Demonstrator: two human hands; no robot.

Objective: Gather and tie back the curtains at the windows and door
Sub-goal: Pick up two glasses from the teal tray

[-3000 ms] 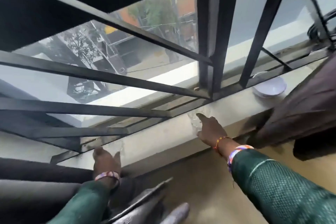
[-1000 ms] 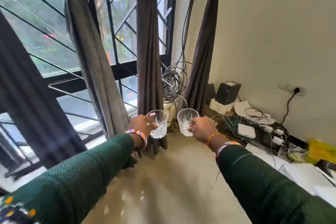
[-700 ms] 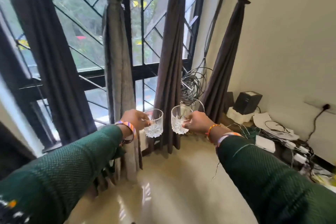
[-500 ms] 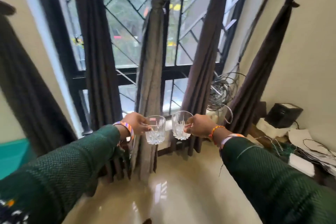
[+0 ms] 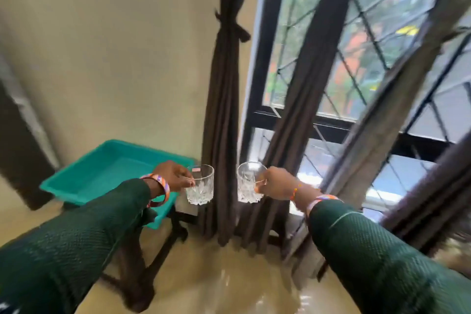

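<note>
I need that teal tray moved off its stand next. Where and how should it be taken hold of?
Probably by the raised rim of the teal tray, one hand on each of two opposite sides, coming from the near edge that faces the person. It lies flat and shallow on the dark stand, so the lip is the only purchase. Both hands hold glasses now.

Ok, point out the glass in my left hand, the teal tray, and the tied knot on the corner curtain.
glass in the left hand [image 5: 200,184], head view, on its cut-glass side wall.
teal tray [image 5: 76,186], head view, on its near rim.
curtain knot [image 5: 229,30], head view, on the tie band round the gathered fabric.
</note>
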